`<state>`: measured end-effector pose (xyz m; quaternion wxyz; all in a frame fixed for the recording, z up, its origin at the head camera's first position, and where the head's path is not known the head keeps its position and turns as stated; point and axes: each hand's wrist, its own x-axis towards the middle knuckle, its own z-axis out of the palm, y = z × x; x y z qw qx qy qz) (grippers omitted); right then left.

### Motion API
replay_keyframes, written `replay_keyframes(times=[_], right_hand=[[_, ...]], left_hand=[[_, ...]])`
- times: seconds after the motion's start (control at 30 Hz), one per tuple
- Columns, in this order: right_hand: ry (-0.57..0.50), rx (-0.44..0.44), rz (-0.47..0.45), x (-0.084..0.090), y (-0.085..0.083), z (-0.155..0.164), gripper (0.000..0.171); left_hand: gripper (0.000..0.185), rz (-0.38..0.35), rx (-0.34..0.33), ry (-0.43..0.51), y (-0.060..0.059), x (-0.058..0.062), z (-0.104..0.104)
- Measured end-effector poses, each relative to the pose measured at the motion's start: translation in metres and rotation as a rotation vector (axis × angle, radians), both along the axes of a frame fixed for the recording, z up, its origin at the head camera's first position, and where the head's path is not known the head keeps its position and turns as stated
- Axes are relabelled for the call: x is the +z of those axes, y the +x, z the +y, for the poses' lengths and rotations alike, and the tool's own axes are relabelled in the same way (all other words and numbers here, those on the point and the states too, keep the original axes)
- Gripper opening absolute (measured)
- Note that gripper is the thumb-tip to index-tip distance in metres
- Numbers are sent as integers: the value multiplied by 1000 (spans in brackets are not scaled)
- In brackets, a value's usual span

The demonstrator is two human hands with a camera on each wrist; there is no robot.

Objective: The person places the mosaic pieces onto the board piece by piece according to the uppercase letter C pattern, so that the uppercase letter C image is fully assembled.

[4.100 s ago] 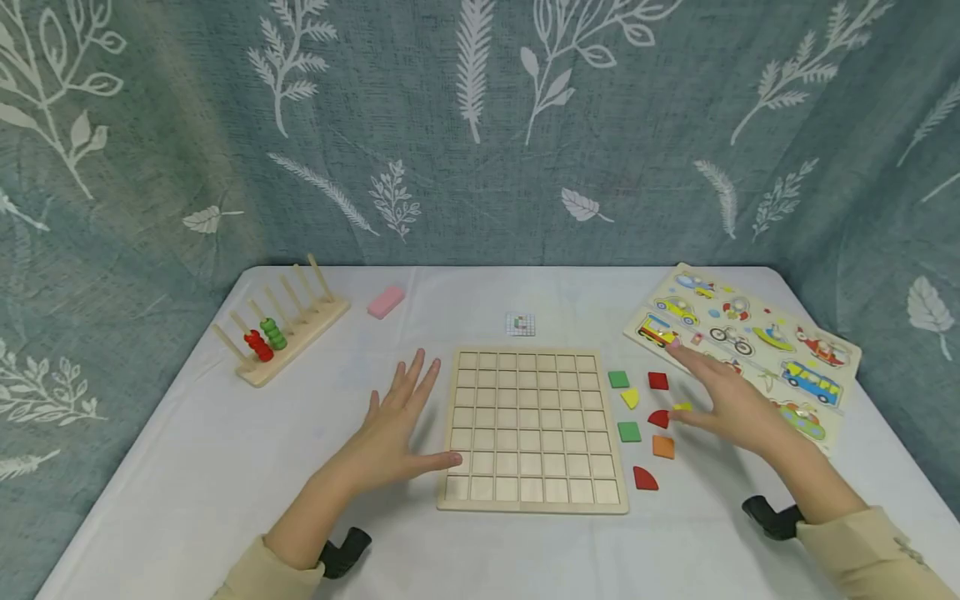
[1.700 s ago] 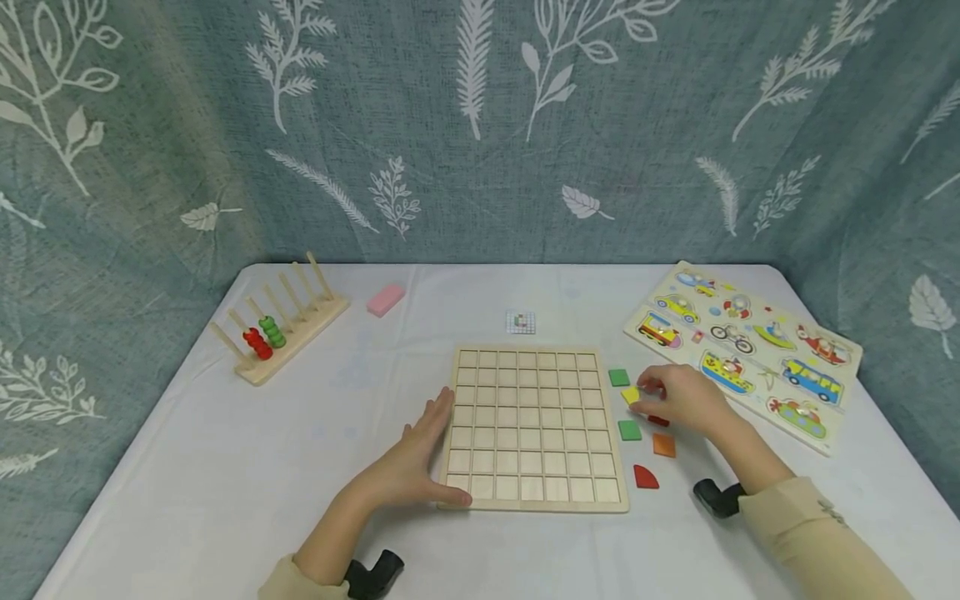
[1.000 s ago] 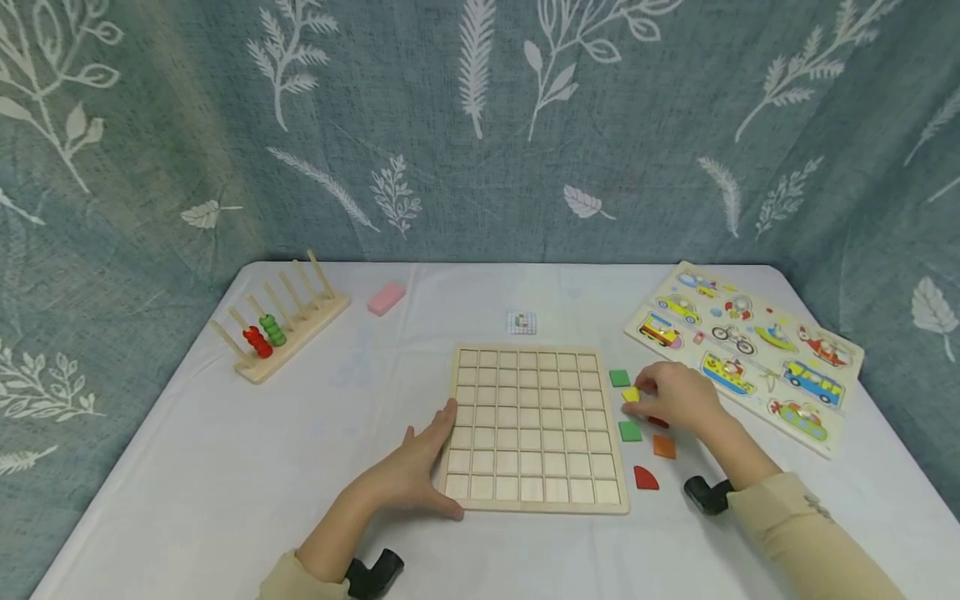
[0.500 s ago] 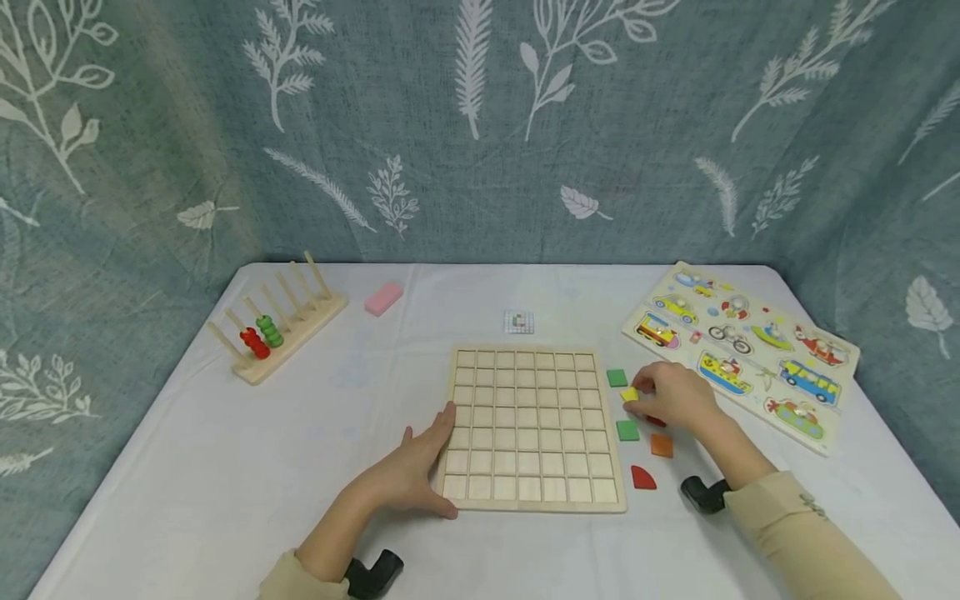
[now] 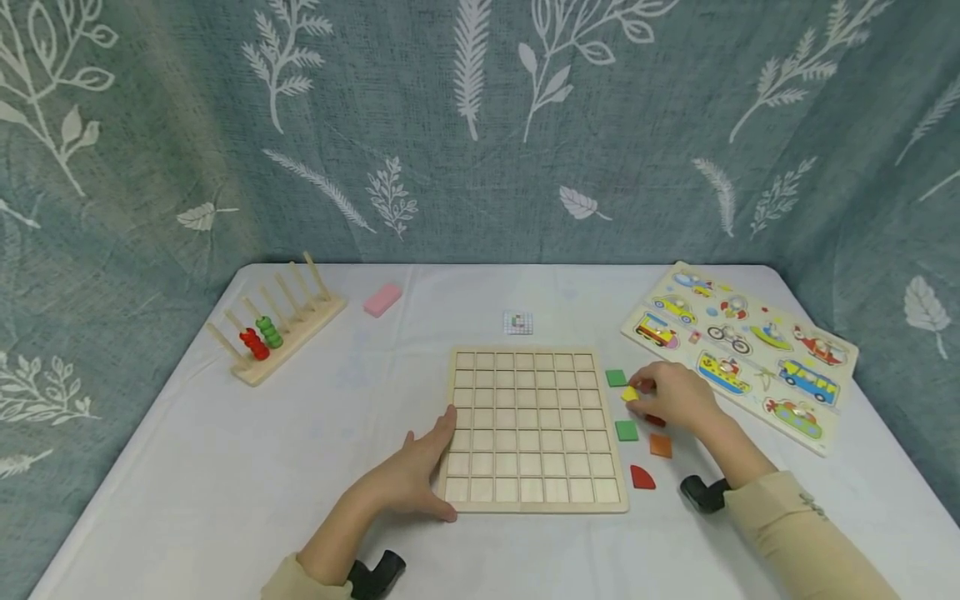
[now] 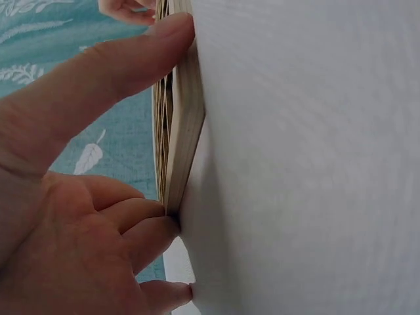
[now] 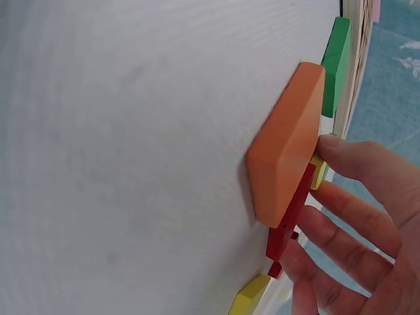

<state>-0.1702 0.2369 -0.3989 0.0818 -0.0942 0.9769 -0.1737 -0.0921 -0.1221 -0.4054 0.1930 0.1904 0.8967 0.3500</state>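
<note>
A wooden grid board (image 5: pixel 532 507) with rows of square cells lies flat in the middle of the table. My left hand (image 5: pixel 408 475) rests at its near left corner, thumb against the front edge and fingertips along the left side, as the left wrist view of the board (image 6: pixel 188 125) also shows. Just right of the board, my right hand (image 5: pixel 678 396) pinches a small yellow quarter-circle tile (image 5: pixel 629 394) between thumb and index finger, low over the cloth. In the right wrist view this yellow tile (image 7: pixel 318 172) is partly hidden behind an orange square tile (image 7: pixel 289 147) and a red tile (image 7: pixel 289 216).
Green square tiles (image 5: pixel 616 377), an orange tile (image 5: pixel 661 446) and a red quarter-circle tile (image 5: pixel 642 477) lie nearby. A vehicle puzzle (image 5: pixel 742 350) sits at the right, a small grid card (image 5: pixel 518 322) behind the board. A pink block (image 5: pixel 382 300) and a pegged bead rack (image 5: pixel 300 333) stand left.
The left hand has come down onto the board's corner. From over the vehicle puzzle, the right hand has moved left and down to the yellow tile. Over the last second both hands stay nearly still.
</note>
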Motion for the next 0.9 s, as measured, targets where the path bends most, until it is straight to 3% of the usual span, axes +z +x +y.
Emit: replay_keyframes(times=[0.9], right_hand=[[-72,-6,-56,2,-1,2,28]], left_hand=[[122,10,1,-14,-1,-3,-2]])
